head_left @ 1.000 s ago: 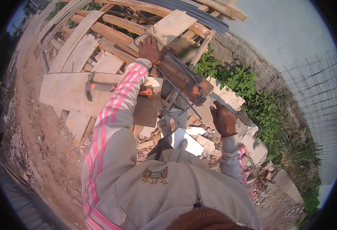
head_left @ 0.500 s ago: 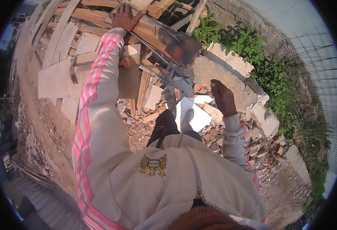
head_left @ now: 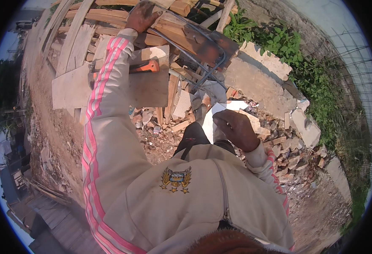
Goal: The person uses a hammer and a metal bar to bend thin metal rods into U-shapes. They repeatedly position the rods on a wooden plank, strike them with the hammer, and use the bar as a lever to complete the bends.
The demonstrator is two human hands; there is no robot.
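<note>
At the far end of my outstretched arm, my left hand (head_left: 141, 17) grips one end of a long bent steel rod frame (head_left: 169, 41), like a rebar stirrup. The frame slants right across a dark board (head_left: 227, 47) and timber. My right hand (head_left: 238, 130) hangs in front of my body with fingers curled in; whatever they hold, if anything, is hidden. A claw hammer with an orange and black handle (head_left: 145, 67) lies on a flat panel (head_left: 152, 91) by my left sleeve, which covers part of it.
Loose planks (head_left: 73, 40) pile up at the far left. Broken concrete slabs (head_left: 253, 78) lie to the right, before green plants (head_left: 281, 44) and a wire mesh (head_left: 351, 51). Brick rubble (head_left: 285, 154) and a white sheet (head_left: 208, 122) surround my legs.
My right hand has come left and lower, nearer my body, and its fingers have curled more. My left hand stays at the rod frame's end. The view has shifted slightly, baring more of the hammer handle.
</note>
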